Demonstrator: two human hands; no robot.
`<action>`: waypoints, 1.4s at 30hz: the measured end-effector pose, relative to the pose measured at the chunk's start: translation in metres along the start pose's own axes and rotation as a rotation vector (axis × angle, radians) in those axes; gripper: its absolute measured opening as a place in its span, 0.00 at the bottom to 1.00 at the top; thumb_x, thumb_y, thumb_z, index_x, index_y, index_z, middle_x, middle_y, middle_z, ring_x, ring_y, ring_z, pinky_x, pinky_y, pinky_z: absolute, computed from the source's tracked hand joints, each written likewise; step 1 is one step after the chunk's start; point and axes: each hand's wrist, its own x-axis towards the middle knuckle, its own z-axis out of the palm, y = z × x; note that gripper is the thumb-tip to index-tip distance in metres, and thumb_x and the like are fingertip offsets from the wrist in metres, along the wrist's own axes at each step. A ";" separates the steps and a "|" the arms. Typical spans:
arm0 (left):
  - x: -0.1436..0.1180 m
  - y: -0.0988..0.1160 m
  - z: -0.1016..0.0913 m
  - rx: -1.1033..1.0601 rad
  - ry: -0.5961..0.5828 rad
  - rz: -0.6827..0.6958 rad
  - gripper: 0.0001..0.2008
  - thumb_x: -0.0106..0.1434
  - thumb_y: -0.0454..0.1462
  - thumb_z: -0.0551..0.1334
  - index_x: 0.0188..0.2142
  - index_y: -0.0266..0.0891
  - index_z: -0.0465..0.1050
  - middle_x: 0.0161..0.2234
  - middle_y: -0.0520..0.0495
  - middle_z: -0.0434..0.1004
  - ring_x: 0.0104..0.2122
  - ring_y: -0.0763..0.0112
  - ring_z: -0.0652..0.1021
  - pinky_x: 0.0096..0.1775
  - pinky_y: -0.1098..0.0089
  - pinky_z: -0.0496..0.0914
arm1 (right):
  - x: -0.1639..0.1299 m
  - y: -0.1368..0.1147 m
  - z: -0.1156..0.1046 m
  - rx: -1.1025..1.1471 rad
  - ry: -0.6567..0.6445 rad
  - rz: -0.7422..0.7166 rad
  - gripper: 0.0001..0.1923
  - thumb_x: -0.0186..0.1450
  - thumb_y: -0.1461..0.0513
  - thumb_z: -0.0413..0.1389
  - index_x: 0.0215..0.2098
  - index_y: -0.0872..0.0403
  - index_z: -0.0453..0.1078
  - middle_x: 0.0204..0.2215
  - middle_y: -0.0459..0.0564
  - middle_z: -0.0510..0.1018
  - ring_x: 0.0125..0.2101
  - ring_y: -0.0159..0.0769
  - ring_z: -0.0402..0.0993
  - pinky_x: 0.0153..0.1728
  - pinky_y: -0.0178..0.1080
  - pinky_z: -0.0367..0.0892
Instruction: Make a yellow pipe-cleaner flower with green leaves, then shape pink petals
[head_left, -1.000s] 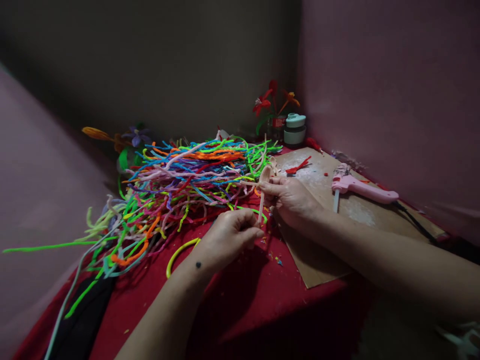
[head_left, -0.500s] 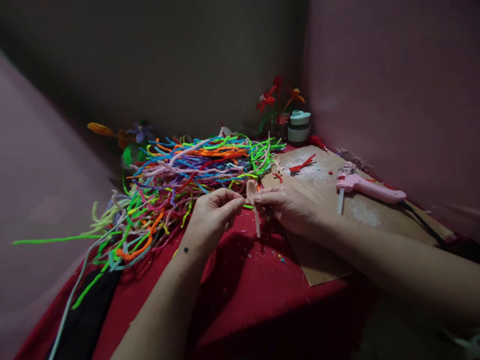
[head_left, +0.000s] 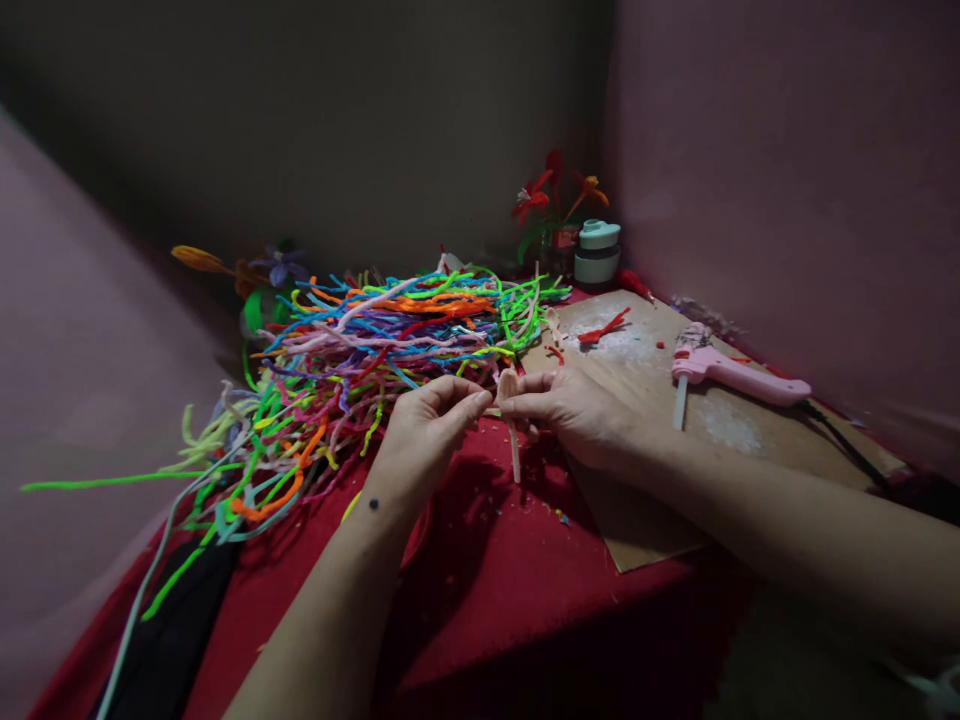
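A pale pink pipe cleaner [head_left: 512, 430], bent into a small loop at its top with a straight tail hanging down, is pinched between both hands above the red cloth [head_left: 487, 580]. My right hand [head_left: 577, 410] holds it just under the loop. My left hand [head_left: 427, 430] grips it from the left with thumb and fingertips. A big heap of coloured pipe cleaners [head_left: 360, 350] lies just beyond my left hand.
A cardboard sheet [head_left: 667, 450] lies to the right, with a pink glue gun [head_left: 739, 378] and red scraps [head_left: 600, 330] on it. Finished pipe-cleaner flowers [head_left: 551, 195] and a small round container [head_left: 598, 253] stand in the corner. More flowers [head_left: 240, 270] lie at the back left. Walls close in on three sides.
My left hand rose from the cloth up to the pink pipe cleaner and took hold of it. Both hands drifted slightly left with it. The view shifted a little.
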 end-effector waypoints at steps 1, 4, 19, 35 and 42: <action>0.001 0.000 0.000 -0.001 -0.010 0.012 0.09 0.53 0.40 0.64 0.30 0.35 0.75 0.25 0.52 0.74 0.24 0.77 0.70 0.28 0.76 0.63 | 0.000 0.001 0.000 -0.019 -0.003 0.004 0.12 0.49 0.60 0.62 0.17 0.57 0.64 0.15 0.41 0.62 0.17 0.24 0.53 0.20 0.33 0.48; 0.002 -0.002 0.000 -0.082 -0.095 0.012 0.10 0.52 0.38 0.66 0.33 0.36 0.77 0.33 0.48 0.78 0.34 0.71 0.74 0.39 0.73 0.66 | 0.000 0.005 0.000 -0.089 -0.033 0.014 0.08 0.50 0.63 0.59 0.17 0.57 0.66 0.15 0.42 0.64 0.17 0.24 0.56 0.20 0.32 0.51; -0.002 -0.013 0.012 0.198 0.119 0.348 0.05 0.55 0.35 0.63 0.26 0.37 0.78 0.27 0.49 0.74 0.29 0.72 0.73 0.33 0.71 0.66 | 0.001 0.016 0.000 -0.126 -0.023 0.027 0.04 0.49 0.66 0.54 0.17 0.57 0.65 0.12 0.40 0.62 0.15 0.23 0.52 0.18 0.33 0.47; -0.006 -0.014 0.013 0.506 0.353 0.747 0.05 0.58 0.34 0.61 0.27 0.39 0.75 0.26 0.50 0.75 0.29 0.72 0.74 0.35 0.68 0.65 | 0.000 0.009 0.002 -0.061 -0.085 0.033 0.05 0.48 0.65 0.55 0.15 0.57 0.65 0.13 0.41 0.63 0.17 0.26 0.54 0.21 0.34 0.49; -0.009 -0.010 0.013 0.722 0.379 0.877 0.03 0.57 0.35 0.62 0.28 0.39 0.76 0.26 0.49 0.76 0.30 0.69 0.73 0.40 0.64 0.63 | 0.000 0.012 0.001 -0.059 -0.088 0.019 0.06 0.47 0.68 0.54 0.14 0.57 0.64 0.13 0.41 0.63 0.17 0.25 0.54 0.22 0.34 0.49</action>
